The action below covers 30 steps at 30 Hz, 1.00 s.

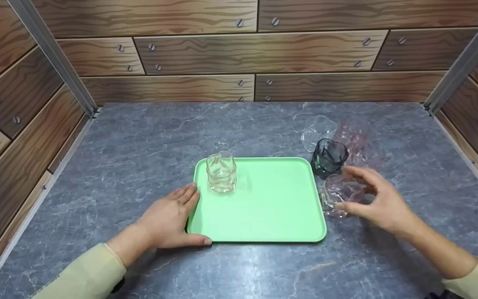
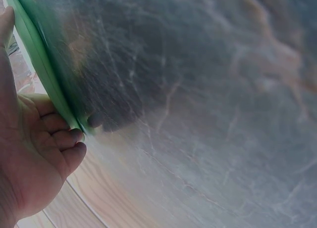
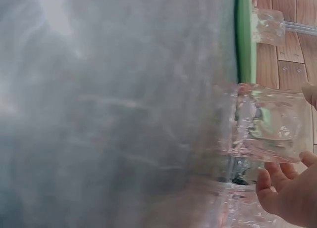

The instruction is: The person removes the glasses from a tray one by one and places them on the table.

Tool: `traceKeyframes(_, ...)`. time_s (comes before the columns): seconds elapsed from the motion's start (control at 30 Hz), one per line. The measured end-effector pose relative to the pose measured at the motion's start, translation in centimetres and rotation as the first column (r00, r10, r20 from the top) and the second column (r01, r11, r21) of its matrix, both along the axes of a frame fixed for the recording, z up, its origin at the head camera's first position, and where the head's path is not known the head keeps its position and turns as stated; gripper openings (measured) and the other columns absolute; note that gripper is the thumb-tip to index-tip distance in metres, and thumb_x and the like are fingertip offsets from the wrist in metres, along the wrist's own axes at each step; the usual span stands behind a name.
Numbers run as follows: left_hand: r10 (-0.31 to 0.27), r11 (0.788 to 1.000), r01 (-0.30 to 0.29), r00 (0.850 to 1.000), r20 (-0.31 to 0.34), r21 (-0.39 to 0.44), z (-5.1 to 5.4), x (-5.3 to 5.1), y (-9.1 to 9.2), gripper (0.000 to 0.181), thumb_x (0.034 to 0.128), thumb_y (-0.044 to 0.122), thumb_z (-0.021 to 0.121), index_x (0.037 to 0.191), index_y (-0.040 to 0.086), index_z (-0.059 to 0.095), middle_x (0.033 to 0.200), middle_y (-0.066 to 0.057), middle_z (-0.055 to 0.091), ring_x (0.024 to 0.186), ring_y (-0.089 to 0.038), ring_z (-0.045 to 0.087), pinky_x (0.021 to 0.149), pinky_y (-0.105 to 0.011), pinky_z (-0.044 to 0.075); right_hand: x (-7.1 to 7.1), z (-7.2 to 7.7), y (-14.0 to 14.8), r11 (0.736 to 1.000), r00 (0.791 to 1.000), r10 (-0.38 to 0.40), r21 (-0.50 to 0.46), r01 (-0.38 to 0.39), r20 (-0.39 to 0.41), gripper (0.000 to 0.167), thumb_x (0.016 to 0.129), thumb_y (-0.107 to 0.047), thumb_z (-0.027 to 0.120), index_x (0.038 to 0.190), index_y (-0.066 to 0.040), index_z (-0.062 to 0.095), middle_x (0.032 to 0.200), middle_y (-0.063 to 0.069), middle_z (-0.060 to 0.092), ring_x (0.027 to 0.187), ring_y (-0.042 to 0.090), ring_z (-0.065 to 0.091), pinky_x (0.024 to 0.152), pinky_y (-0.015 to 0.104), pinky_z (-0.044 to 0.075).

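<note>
My left hand [image 1: 166,218] holds the left front corner of a green tray [image 1: 272,199], its fingers at the left rim and its thumb at the front edge. A clear faceted glass [image 1: 221,174] stands upright on the tray, at the back left. Just right of the tray, my right hand [image 1: 382,199] has its thumb and fingers around the upper part of a faint pink glass [image 3: 270,121], whose base rests on the tabletop. The fingers cover some of it. A dark grey glass [image 1: 329,158] stands behind that one, against the tray's right side.
Behind the dark glass are another clear glass [image 1: 317,133] and pinkish glasses [image 1: 353,133], overlapping so that their number is hard to tell. The grey marbled table [image 1: 152,137] is bordered by wood-patterned walls [image 1: 206,54] at the back and sides.
</note>
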State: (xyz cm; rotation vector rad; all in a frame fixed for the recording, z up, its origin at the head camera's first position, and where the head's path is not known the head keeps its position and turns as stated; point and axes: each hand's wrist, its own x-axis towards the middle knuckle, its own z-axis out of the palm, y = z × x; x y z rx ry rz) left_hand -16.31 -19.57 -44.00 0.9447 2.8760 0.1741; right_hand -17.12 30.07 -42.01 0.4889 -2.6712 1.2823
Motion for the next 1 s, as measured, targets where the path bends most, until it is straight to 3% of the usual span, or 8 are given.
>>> traceKeyframes(0.2, -0.003, 1.0, 0.003, 1.0, -0.012, 0.008, -0.1, 0.0, 0.0, 0.127, 0.086, 0.091, 0.052, 0.159, -0.012, 0.037, 0.165, -0.033, 0.031, 0.155, -0.044, 0.032, 0.125, -0.051, 0.032, -0.4, 2.7, -1.5, 0.997, 0.991, 0.004, -0.075, -0.014, -0.132, 0.078, 0.076, 0.0, 0.095, 0.146, -0.005, 0.061, 0.136, 0.011, 0.065, 0.119, 0.011, 0.06, 0.097, 0.016, 0.05)
traceKeyframes(0.4, -0.005, 1.0, 0.005, 1.0, -0.014, 0.005, -0.1, 0.0, 0.0, 0.127, 0.0859, 0.091, 0.053, 0.158, -0.012, 0.037, 0.164, -0.033, 0.031, 0.155, -0.044, 0.031, 0.125, -0.052, 0.032, -1.5, 4.5, -6.0, 0.988, 0.974, 0.069, -0.121, -0.096, -0.216, 0.077, 0.072, 0.002, 0.096, 0.143, -0.004, 0.065, 0.132, 0.009, 0.069, 0.121, 0.017, 0.063, 0.099, 0.018, 0.05)
traceKeyframes(0.7, -0.016, 1.0, 0.016, 1.0, -0.025, 0.002, -0.1, 0.0, 0.0, 0.127, 0.0859, 0.091, 0.053, 0.158, -0.013, 0.038, 0.163, -0.034, 0.032, 0.154, -0.045, 0.033, 0.126, -0.051, 0.031, -3.5, 4.3, -14.2, 0.962, 0.972, 0.19, -0.172, -0.213, -0.139, 0.081, 0.077, -0.014, 0.097, 0.148, -0.006, 0.06, 0.14, 0.004, 0.066, 0.128, 0.02, 0.061, 0.104, 0.045, 0.052)
traceKeyframes(1.0, -0.014, 1.0, 0.014, 1.0, -0.014, 0.009, -0.1, -0.1, -0.1, 0.128, 0.086, 0.092, 0.051, 0.158, -0.013, 0.036, 0.164, -0.034, 0.032, 0.154, -0.044, 0.032, 0.125, -0.051, 0.031, -5.9, 2.7, -19.8, 0.95, 0.966, 0.257, -0.184, -0.25, 0.014, 0.083, 0.082, -0.022, 0.095, 0.153, -0.007, 0.055, 0.148, 0.01, 0.06, 0.133, 0.026, 0.058, 0.108, 0.05, 0.05)
